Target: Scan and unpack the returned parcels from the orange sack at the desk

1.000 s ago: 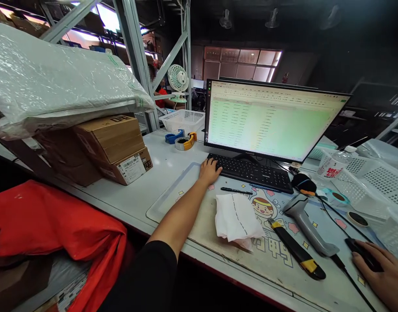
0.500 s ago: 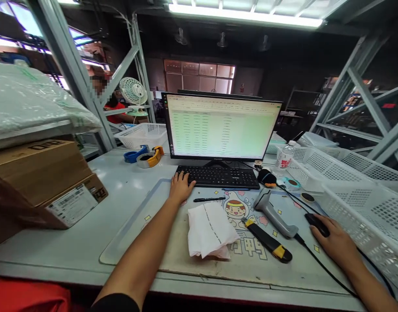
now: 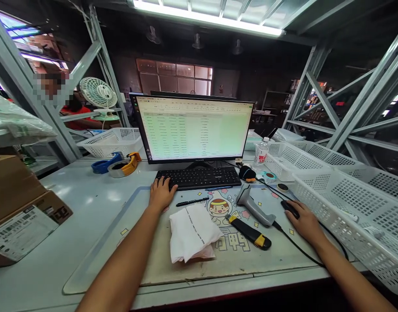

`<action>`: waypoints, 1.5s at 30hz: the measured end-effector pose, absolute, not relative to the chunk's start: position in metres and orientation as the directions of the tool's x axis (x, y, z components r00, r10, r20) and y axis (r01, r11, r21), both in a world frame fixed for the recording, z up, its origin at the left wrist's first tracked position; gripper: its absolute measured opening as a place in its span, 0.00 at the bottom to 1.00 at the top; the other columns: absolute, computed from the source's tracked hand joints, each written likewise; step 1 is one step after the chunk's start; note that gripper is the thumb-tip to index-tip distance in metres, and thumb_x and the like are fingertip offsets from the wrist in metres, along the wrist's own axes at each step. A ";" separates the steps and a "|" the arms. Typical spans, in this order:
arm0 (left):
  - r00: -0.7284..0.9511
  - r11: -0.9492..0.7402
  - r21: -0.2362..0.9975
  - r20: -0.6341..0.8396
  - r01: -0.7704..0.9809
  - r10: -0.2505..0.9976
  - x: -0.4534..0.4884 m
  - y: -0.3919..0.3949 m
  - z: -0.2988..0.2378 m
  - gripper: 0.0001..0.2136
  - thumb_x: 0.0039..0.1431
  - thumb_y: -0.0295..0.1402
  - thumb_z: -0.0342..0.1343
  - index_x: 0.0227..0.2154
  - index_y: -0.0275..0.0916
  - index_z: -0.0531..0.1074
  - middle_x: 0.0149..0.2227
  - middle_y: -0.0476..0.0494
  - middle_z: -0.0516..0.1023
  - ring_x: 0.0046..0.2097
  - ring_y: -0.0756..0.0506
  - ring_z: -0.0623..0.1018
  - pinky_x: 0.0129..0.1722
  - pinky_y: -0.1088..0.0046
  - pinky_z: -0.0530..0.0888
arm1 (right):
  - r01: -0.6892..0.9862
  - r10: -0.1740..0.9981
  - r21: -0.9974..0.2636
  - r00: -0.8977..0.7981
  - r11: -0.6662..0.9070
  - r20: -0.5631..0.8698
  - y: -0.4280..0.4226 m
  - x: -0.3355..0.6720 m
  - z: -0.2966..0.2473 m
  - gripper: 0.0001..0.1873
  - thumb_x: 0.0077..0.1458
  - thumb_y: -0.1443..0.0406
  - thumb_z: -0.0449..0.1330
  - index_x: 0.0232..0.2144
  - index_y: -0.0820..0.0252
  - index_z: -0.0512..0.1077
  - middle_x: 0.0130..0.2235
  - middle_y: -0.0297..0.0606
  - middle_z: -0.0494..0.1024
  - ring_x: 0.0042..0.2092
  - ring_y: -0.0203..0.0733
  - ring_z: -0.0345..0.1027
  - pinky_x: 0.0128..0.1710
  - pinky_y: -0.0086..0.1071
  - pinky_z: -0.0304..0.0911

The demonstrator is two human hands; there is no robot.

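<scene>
Lightly is best: the left hand [image 3: 161, 195] lies spread on the keyboard [image 3: 202, 177], the right hand [image 3: 306, 223] holds the mouse [image 3: 290, 209]

The view has swung right, shifting the cardboard boxes [image 3: 12, 186] to its left edge.

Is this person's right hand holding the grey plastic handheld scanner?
No, the right hand is curled over the small black computer mouse.
</scene>
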State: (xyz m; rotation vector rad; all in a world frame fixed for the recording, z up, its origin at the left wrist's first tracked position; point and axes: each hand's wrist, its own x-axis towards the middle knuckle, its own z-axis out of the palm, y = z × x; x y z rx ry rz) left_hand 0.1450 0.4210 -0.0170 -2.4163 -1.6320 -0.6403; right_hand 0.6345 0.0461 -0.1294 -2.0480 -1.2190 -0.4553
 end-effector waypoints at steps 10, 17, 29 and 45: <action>0.315 -0.394 0.109 0.429 0.912 0.847 0.143 0.420 -0.017 0.33 0.73 0.51 0.42 0.70 0.34 0.65 0.75 0.31 0.60 0.75 0.27 0.58 0.74 0.48 0.56 | 0.857 0.630 -0.419 0.509 -0.301 0.587 0.046 0.631 -0.125 0.28 0.65 0.49 0.54 0.57 0.57 0.78 0.59 0.50 0.77 0.60 0.58 0.73 0.63 0.52 0.69; 0.314 -0.400 0.124 0.430 0.908 0.846 0.143 0.416 -0.017 0.32 0.73 0.50 0.44 0.71 0.34 0.65 0.75 0.31 0.59 0.76 0.27 0.57 0.74 0.47 0.56 | 0.861 0.640 -0.372 0.507 -0.346 0.577 0.042 0.631 -0.126 0.27 0.65 0.50 0.53 0.58 0.56 0.77 0.60 0.48 0.77 0.57 0.57 0.75 0.59 0.51 0.71; 0.310 -0.398 0.131 0.429 0.908 0.848 0.143 0.418 -0.019 0.32 0.72 0.51 0.44 0.70 0.35 0.65 0.75 0.31 0.59 0.76 0.27 0.57 0.74 0.47 0.55 | 0.866 0.637 -0.384 0.496 -0.319 0.590 0.041 0.629 -0.123 0.26 0.64 0.51 0.54 0.56 0.56 0.78 0.59 0.48 0.78 0.57 0.57 0.75 0.60 0.52 0.71; 0.311 -0.396 0.122 0.433 0.910 0.846 0.143 0.418 -0.018 0.33 0.72 0.51 0.43 0.70 0.34 0.66 0.75 0.31 0.60 0.76 0.27 0.57 0.75 0.47 0.56 | 0.866 0.632 -0.415 0.491 -0.280 0.599 0.044 0.629 -0.123 0.27 0.65 0.49 0.54 0.56 0.56 0.78 0.59 0.49 0.78 0.60 0.58 0.73 0.63 0.54 0.68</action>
